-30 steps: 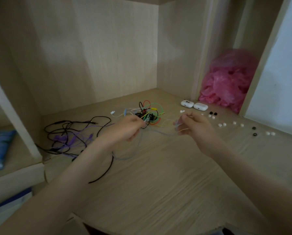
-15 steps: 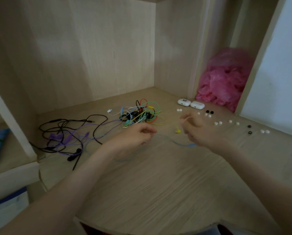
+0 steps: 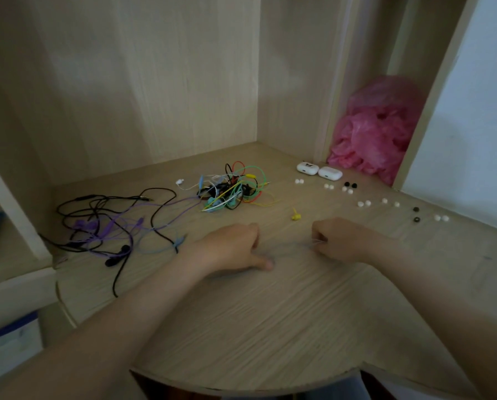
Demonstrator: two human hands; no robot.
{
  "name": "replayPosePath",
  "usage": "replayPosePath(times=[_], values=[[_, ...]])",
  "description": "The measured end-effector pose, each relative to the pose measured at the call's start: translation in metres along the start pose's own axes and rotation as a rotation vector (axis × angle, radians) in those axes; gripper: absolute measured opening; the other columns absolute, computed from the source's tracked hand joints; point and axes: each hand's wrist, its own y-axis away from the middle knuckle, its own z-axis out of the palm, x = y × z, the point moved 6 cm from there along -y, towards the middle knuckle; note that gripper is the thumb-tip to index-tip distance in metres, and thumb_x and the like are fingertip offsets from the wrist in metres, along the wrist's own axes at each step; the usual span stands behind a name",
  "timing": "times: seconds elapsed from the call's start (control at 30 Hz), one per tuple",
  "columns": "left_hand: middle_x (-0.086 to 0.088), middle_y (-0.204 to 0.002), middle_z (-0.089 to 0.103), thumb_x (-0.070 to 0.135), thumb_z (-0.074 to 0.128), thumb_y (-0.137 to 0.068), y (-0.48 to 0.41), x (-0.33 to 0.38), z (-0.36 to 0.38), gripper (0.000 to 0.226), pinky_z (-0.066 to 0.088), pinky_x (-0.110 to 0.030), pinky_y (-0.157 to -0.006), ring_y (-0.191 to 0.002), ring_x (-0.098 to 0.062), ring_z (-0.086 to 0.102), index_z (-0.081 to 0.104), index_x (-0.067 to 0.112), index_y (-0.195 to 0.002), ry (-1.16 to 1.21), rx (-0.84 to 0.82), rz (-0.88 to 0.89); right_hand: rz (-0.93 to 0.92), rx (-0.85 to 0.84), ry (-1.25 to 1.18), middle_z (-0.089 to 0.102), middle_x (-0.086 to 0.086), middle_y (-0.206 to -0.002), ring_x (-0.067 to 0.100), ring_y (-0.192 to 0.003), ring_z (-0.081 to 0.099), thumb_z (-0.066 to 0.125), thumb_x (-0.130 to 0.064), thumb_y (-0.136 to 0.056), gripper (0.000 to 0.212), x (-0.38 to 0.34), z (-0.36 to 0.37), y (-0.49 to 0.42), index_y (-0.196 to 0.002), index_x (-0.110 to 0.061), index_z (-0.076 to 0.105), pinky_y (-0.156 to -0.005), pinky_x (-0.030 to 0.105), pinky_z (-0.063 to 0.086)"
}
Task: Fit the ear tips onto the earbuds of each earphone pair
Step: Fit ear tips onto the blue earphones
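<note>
Pinching thin pale cable (image 3: 316, 241) in curled fingers of R hand (image 3: 339, 241), low over desk (image 3: 270, 327). Resting L hand (image 3: 230, 246) on wood, fingers curled, thumb out flat; can't tell if gripping cable (blur). Noted ear tips (image 3: 360, 204) loose in row far R; yellow earbud (image 3: 295, 216) just beyond hands.

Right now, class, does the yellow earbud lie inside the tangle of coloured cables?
No: the yellow earbud lies apart on the desk, between the coloured cable tangle and the right hand.
</note>
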Motion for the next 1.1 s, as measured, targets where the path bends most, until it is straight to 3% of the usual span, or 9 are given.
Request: replayPosePath(times=[0.2,0.33,0.4,0.47,0.53,0.6,0.7,0.87,1.1], values=[[-0.004,-0.092,0.056,0.026,0.048,-0.092,0.006,0.002,-0.005,0.013,0.039,-0.031,-0.070,-0.082,-0.020,0.050,0.054,0.015,-0.094,-0.068,-0.005,0.113,-0.106,0.301,-0.222,0.045,-0.002,-0.076,0.011,-0.066,0.041,0.045,-0.013,-0.093,0.018,-0.016,-0.019,0.004,-0.077,-0.017,0.036,-0.060,0.023,0.032],[0.002,-0.074,0.053,0.021,0.040,-0.097,0.013,-0.012,-0.027,0.015,0.034,-0.030,-0.061,-0.067,-0.013,0.046,0.042,0.015,-0.082,0.177,0.191,0.085,-0.107,0.820,0.113,0.048,-0.012,-0.062,0.003,-0.053,0.036,0.056,-0.030,-0.086,0.014,-0.041,-0.062,0.026,-0.078,-0.019,0.055,-0.051,0.020,0.029],[0.005,-0.063,0.062,0.018,0.037,-0.098,0.015,-0.027,-0.038,0.017,0.035,-0.028,-0.056,-0.055,-0.005,0.047,0.039,0.016,-0.081,0.424,0.264,0.046,-0.145,0.729,-0.232,0.051,-0.006,-0.064,0.007,-0.055,0.043,0.053,-0.022,-0.088,0.012,-0.051,-0.068,0.022,-0.082,-0.013,0.052,-0.055,0.020,0.037],[0.006,-0.046,0.055,0.014,0.037,-0.099,0.019,-0.044,-0.052,0.020,0.033,-0.024,-0.047,-0.041,-0.003,0.044,0.039,0.017,-0.079,0.655,0.382,0.002,-0.187,0.581,-0.595,0.060,0.008,-0.074,0.019,-0.067,0.054,0.054,-0.008,-0.086,0.004,-0.065,-0.066,0.007,-0.087,-0.006,0.051,-0.065,0.033,0.043],[0.007,-0.038,0.042,0.011,0.039,-0.099,0.027,-0.061,-0.069,0.025,0.028,-0.020,-0.039,-0.033,-0.002,0.034,0.038,0.016,-0.075,0.858,0.514,-0.030,-0.236,0.559,-0.690,0.064,0.015,-0.079,0.026,-0.073,0.056,0.054,-0.005,-0.085,0.008,-0.082,-0.069,-0.004,-0.091,-0.008,0.050,-0.069,0.037,0.044],[0.008,-0.038,0.035,0.006,0.039,-0.099,0.040,-0.082,-0.086,0.027,0.023,-0.016,-0.035,-0.030,-0.001,0.027,0.040,0.014,-0.072,1.014,0.641,-0.062,-0.318,0.510,-0.708,0.060,0.010,-0.067,0.018,-0.065,0.054,0.054,-0.004,-0.087,0.011,-0.105,-0.067,-0.019,-0.091,-0.012,0.048,-0.064,0.033,0.041],[0.007,-0.041,0.034,0.008,0.039,-0.099,0.057,-0.114,-0.104,0.028,0.020,-0.014,-0.033,-0.031,0.000,0.028,0.047,0.014,-0.073,1.068,0.764,-0.153,-0.381,0.420,-0.701,0.048,-0.004,-0.062,0.002,-0.053,0.044,0.059,-0.006,-0.087,0.014,-0.138,-0.061,-0.042,-0.087,-0.017,0.051,-0.055,0.019,0.033],[-0.001,-0.052,0.034,0.014,0.038,-0.099,0.082,-0.166,-0.119,0.029,0.026,-0.012,-0.033,-0.031,-0.002,0.032,0.052,0.015,-0.074,1.086,0.900,-0.299,-0.401,0.222,-0.748,0.057,-0.001,-0.064,0.011,-0.051,0.050,0.052,-0.018,-0.093,0.013,-0.185,-0.052,-0.071,-0.082,-0.013,0.056,-0.045,0.020,0.039],[-0.003,-0.050,0.052,0.019,0.036,-0.093,0.090,-0.212,-0.117,0.030,0.034,-0.025,-0.049,-0.044,-0.016,0.043,0.059,0.015,-0.074,0.932,0.809,-0.489,-0.360,0.105,-1.089,0.058,0.006,-0.059,0.009,-0.032,0.048,0.045,-0.011,-0.098,0.016,-0.223,-0.056,-0.097,-0.083,-0.013,0.050,-0.031,0.017,0.030]])
